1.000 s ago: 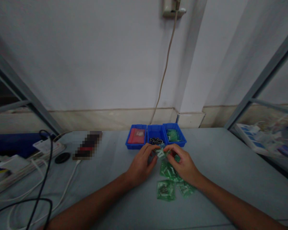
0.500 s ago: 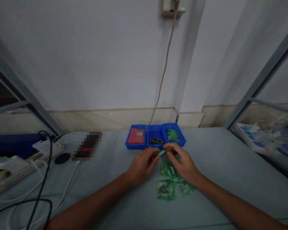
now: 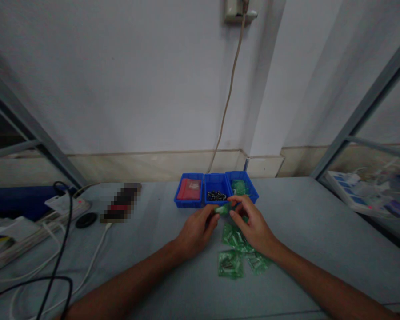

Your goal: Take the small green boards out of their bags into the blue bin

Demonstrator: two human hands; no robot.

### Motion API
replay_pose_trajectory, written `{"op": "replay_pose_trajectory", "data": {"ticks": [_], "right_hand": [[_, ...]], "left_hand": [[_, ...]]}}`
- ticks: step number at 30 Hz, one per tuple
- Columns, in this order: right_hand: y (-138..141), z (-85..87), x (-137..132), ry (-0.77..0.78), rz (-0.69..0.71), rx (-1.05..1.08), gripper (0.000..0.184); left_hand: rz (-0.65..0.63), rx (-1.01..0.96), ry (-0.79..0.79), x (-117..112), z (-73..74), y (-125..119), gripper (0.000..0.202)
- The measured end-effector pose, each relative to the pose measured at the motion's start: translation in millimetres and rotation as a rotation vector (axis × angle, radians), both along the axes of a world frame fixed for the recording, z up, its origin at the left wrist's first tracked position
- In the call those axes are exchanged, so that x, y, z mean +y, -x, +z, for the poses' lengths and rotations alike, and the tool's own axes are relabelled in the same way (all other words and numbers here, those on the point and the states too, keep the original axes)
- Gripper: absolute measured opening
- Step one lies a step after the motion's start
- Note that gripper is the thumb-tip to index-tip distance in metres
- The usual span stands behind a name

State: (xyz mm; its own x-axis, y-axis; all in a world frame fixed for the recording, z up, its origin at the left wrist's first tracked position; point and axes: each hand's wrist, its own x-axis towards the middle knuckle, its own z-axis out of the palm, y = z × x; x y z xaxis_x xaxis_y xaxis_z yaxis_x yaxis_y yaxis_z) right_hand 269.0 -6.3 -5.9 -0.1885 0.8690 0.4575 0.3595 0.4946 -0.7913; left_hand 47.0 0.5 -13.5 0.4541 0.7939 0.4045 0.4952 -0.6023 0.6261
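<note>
My left hand (image 3: 197, 231) and my right hand (image 3: 251, 224) meet just in front of three blue bins, both pinching one small green plastic bag (image 3: 224, 209) held between their fingertips. Several filled green bags (image 3: 232, 255) lie on the grey table under and beside my right hand. The left bin (image 3: 188, 192) holds red bags, the middle bin (image 3: 216, 192) small dark parts, the right bin (image 3: 242, 188) green bags.
Cables and a white power strip (image 3: 66, 205) crowd the table's left side, next to a round black disc (image 3: 86, 219). A cord (image 3: 227, 104) hangs down the wall from a socket. A metal frame and a shelf with cluttered items (image 3: 370, 193) stand at the right.
The small green bag has been folded or pressed narrower between my fingertips and lifted slightly toward the bins. My right hand's fingers have shifted over it.
</note>
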Motion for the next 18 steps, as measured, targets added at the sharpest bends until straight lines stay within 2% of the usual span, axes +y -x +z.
{"op": "replay_pose_trajectory", "data": {"ticks": [7, 13, 18], "right_hand": [[-1.5, -2.0, 2.4, 0.044, 0.047, -0.027, 0.017], [-1.8, -4.1, 3.3, 0.051, 0.057, -0.031, 0.017], [-0.6, -4.1, 2.5, 0.069, 0.050, 0.002, 0.023]], "left_hand": [[-0.008, -0.011, 0.000, -1.5, 3.7, -1.5, 0.020], [0.008, -0.032, -0.023, 0.1, -0.5, -1.7, 0.016], [0.025, -0.178, -0.072, 2.0, -5.1, -2.6, 0.049]]}}
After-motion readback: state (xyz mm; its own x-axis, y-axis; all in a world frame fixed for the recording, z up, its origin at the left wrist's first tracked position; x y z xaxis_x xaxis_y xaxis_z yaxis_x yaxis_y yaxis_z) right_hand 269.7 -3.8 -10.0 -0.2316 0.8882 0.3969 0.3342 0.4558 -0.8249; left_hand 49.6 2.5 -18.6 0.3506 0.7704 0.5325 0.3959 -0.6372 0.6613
